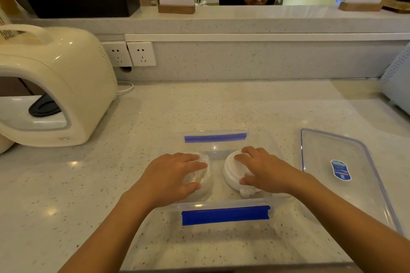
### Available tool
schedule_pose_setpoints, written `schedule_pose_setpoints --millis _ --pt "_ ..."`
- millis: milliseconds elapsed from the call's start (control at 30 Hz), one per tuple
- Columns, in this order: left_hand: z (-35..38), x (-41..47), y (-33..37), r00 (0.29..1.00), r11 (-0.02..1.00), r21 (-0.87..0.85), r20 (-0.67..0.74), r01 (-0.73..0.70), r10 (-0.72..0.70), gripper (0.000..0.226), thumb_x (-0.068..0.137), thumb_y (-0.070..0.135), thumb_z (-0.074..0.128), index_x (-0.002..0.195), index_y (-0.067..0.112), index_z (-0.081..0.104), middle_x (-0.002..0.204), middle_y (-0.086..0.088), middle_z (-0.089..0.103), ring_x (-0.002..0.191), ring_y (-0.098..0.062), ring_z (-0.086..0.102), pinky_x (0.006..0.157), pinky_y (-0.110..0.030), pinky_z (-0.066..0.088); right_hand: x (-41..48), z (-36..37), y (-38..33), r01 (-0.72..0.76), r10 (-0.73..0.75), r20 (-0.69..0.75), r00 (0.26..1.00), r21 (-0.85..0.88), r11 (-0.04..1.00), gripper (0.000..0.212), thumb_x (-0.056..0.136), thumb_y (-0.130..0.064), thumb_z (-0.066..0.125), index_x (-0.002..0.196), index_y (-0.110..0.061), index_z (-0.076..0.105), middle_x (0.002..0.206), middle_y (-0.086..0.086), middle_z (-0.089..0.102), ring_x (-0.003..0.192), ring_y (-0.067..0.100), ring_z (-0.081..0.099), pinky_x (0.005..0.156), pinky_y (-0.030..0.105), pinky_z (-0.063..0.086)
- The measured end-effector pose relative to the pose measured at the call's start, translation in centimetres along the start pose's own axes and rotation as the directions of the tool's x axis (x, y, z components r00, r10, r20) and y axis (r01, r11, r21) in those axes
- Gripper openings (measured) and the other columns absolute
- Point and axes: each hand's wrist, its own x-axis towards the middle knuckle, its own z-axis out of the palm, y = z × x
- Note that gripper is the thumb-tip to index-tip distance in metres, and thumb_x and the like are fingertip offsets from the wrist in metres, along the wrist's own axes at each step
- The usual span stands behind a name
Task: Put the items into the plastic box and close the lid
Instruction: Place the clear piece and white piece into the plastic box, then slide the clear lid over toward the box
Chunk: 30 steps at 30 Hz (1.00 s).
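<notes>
A clear plastic box (226, 207) with blue latches on its near and far sides stands open on the counter in front of me. Inside it on the left, my left hand (173, 177) grips a stack of clear round cup lids (205, 163) from above. Inside on the right, my right hand (264, 170) is closed over a stack of white round cup lids (230, 170). The box's clear flat lid (328, 153), with a blue sticker, lies on the counter just to the right of the box.
A cream-coloured machine (55, 86) takes up the left of the counter. Two wall sockets (129, 53) sit on the back wall. A pale blue appliance (397, 82) is at the far right. A person stands behind the raised ledge with signs.
</notes>
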Motion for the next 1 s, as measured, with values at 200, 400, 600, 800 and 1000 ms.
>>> schedule_pose_setpoints --millis 200,400,600,800,1000 --pt "-0.2 -0.1 0.2 1.0 1.0 -0.003 0.015 0.013 -0.013 0.052 0.081 0.062 0.043 0.13 0.047 0.035 0.146 0.018 0.036 0.132 -0.01 0.035 0.109 -0.038 0.027 -0.1 0.1 0.0 0.001 -0.001 -0.023 1.0 0.007 1.0 0.064 0.084 -0.041 0.058 0.139 -0.027 0.028 0.151 -0.002 0.027 0.132 0.02 0.033 0.107 0.039 0.038" --pt "-1.1 -0.4 0.7 0.999 0.998 -0.054 0.033 0.014 -0.013 0.051 0.082 0.058 0.047 0.13 0.045 0.037 0.146 0.016 0.036 0.132 -0.01 0.033 0.109 -0.036 0.026 0.0 -0.2 0.0 0.013 -0.013 0.029 0.999 0.001 1.0 0.068 0.083 -0.042 0.059 0.14 -0.026 0.025 0.153 0.0 0.022 0.135 0.022 0.029 0.11 0.041 0.034" --pt "-3.4 -1.0 5.6 0.994 0.991 -0.128 -0.103 0.026 -0.039 0.052 0.083 0.054 0.049 0.132 0.046 0.033 0.146 0.017 0.035 0.133 -0.009 0.033 0.108 -0.034 0.029 -2.3 -2.9 1.4 0.004 0.019 -0.084 0.996 0.261 0.965 0.061 0.083 -0.046 0.058 0.137 -0.036 0.031 0.15 -0.009 0.032 0.127 0.014 0.042 0.101 0.033 0.041" --pt "-4.0 1.0 16.5 0.956 0.858 -0.461 -0.271 -0.228 0.109 0.041 0.087 0.05 0.045 0.127 0.043 0.041 0.139 0.018 0.044 0.125 -0.005 0.039 0.098 -0.023 0.025 -8.4 -4.5 6.3 0.006 0.253 -0.412 0.875 0.533 0.846 0.039 0.084 -0.041 0.055 0.122 -0.033 0.05 0.106 -0.017 0.056 0.084 -0.005 0.056 0.069 0.007 0.042" --pt "2.0 6.8 25.5 0.994 0.808 -0.585 0.032 -0.07 0.109 0.064 0.087 0.043 0.049 0.141 0.027 0.018 0.155 0.001 0.014 0.141 -0.021 0.01 0.114 -0.039 0.013 -12.3 0.1 12.3 -0.162 0.617 -0.417 0.667 0.728 0.667 0.038 0.089 -0.031 0.054 0.124 -0.017 0.051 0.127 0.004 0.056 0.11 0.016 0.053 0.088 0.026 0.042"
